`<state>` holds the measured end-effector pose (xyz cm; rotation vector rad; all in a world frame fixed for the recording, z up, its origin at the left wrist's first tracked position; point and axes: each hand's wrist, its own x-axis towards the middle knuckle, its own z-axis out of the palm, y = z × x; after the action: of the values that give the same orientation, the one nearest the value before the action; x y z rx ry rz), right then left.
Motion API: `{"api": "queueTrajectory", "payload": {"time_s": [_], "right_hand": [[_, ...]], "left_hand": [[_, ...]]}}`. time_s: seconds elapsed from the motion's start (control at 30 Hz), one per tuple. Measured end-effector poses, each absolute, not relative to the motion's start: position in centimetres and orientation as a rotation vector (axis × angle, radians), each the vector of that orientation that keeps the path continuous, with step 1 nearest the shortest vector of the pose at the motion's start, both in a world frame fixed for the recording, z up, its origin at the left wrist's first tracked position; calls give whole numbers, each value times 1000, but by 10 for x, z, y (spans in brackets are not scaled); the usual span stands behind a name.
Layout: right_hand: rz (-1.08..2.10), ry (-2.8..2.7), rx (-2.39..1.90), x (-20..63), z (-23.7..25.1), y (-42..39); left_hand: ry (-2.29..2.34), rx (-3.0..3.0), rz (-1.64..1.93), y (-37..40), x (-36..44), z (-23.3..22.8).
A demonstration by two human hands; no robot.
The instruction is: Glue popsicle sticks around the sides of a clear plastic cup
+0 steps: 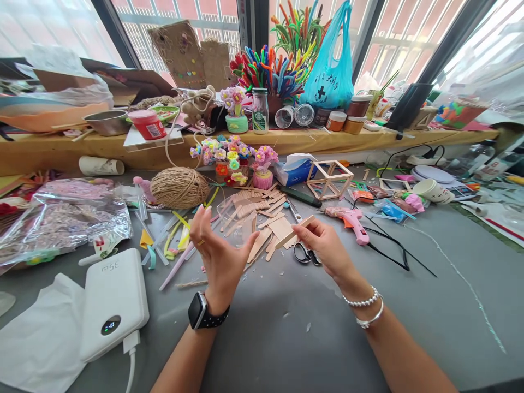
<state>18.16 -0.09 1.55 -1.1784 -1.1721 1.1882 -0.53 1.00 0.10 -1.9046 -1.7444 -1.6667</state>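
Above a grey table (286,338), right hand (323,243) pinches a wooden stick (295,231); left hand (219,254), at nine o'clock, is spread, holding nothing.

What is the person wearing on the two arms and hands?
Both forearms are bare, without sleeves. The left wrist carries a black smartwatch on a dotted black band, and a thin gold ring sits on one left finger. The right wrist has a pearl bracelet and a silver bangle.
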Motion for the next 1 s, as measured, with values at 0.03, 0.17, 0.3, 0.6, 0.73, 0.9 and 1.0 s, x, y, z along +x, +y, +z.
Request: {"api": "queueTrajectory", "payload": {"time_s": [0.03, 0.17, 0.3, 0.6, 0.73, 0.9, 1.0], "right_hand": [[1194, -1162, -1161, 181, 16, -1], [1200, -1103, -1136, 181, 19, -1], [1219, -1087, -1130, 182, 20, -1], [1143, -1084, -1073, 184, 18, 0], [1137, -1100, -1080, 185, 18, -1], [1219, -1208, -983, 183, 21, -2], [1228, -1327, -996, 179, 23, -7]], "left_hand": [[-1811, -1960, -1624, 13, -6, -2], [-2105, -2247, -1636, 22, -7, -14], [-2253, -2235, -1828, 25, -9, -13], [-2594, -2513, -2474, 15, -3, 10], [-2653, -2594, -2487, 7, 4, 14], [-2701, -2585, -2549, 6, 10, 13], [-2756, -2537, -2616, 5, 12, 10]]}}
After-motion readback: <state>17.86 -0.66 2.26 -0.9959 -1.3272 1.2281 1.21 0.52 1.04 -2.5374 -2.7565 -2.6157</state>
